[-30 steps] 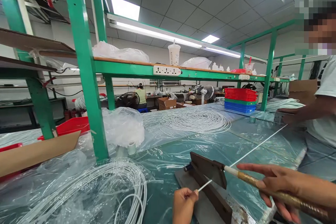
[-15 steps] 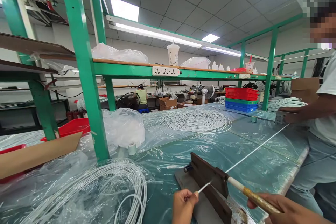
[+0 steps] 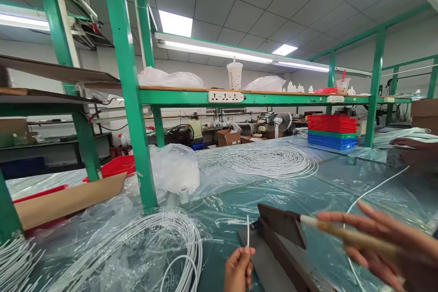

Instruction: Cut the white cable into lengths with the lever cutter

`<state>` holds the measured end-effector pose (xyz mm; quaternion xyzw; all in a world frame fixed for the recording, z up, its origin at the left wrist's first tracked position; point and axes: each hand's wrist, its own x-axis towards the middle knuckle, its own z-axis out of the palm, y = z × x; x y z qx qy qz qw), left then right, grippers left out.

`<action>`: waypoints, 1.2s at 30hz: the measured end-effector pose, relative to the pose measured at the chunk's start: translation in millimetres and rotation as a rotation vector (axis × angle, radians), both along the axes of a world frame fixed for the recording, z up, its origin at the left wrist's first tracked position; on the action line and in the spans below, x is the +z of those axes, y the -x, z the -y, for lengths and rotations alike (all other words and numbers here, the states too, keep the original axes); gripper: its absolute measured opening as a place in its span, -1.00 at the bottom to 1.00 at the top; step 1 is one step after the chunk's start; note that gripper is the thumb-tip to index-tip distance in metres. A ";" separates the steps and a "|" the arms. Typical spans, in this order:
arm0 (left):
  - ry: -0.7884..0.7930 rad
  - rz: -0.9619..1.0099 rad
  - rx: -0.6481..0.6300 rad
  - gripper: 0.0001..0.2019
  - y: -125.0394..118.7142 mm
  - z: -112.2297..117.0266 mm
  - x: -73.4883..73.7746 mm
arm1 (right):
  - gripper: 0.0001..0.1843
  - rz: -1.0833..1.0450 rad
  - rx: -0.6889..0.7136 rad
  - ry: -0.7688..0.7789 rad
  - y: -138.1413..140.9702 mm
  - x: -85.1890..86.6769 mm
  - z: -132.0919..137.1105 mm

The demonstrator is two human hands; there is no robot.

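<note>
Head view: left hand point(image 3: 237, 268) pinches a short white cable piece point(image 3: 248, 229), thumb against fingers, tip upright above the grip. Should be light, bendy, maybe slick; hold near the tip so it doesn't flop. Right hand point(image 3: 379, 237) blurred, fingers looking spread along the cutter handle point(image 3: 310, 221); can't tell if it's gripping. Vs half a second ago: piece upright, clear of blade point(image 3: 282, 226), not leaning at it; long cable point(image 3: 376, 187) right of grip now curved, was straight.

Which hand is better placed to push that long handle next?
Probably the right hand: though blurred, it's at the handle, while the left hand is busy pinching a thin white piece.
</note>
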<state>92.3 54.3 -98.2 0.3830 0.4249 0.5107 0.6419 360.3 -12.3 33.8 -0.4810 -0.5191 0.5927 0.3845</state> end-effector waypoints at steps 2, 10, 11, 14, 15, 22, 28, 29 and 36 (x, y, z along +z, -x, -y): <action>0.026 0.023 -0.044 -0.39 0.9 -3.2 -7.2 | -0.25 -0.216 0.139 0.014 13.5 46.6 -20.5; -0.015 0.024 0.021 -0.41 0.7 -6.5 -17.0 | -0.25 -0.375 0.203 -0.177 96.0 89.1 -159.5; -0.025 0.021 0.047 -0.43 1.0 -6.1 -16.2 | -0.26 -0.358 0.175 -0.188 106.0 84.9 -175.1; -0.033 0.012 0.088 -0.48 1.9 -4.5 -13.2 | -0.27 -0.290 0.121 -0.206 131.4 71.1 -209.6; -0.034 0.013 0.097 -0.49 2.1 -3.9 -12.2 | -0.27 -0.267 0.099 -0.209 138.5 66.7 -217.1; -0.067 0.108 0.201 -0.50 6.0 -1.1 2.3 | -0.49 -0.084 -0.126 -0.387 162.7 41.7 -207.5; -0.443 -0.046 0.446 -0.65 14.6 11.5 43.0 | -0.65 0.190 0.343 -0.358 147.8 -7.9 -94.8; -0.482 -0.076 0.458 -0.66 12.0 14.7 49.2 | -0.61 0.204 0.465 -0.306 148.3 -21.7 -77.0; -0.633 -0.419 0.284 -0.60 -23.6 37.2 60.1 | -0.46 -0.251 0.333 -0.129 145.3 -78.6 -30.7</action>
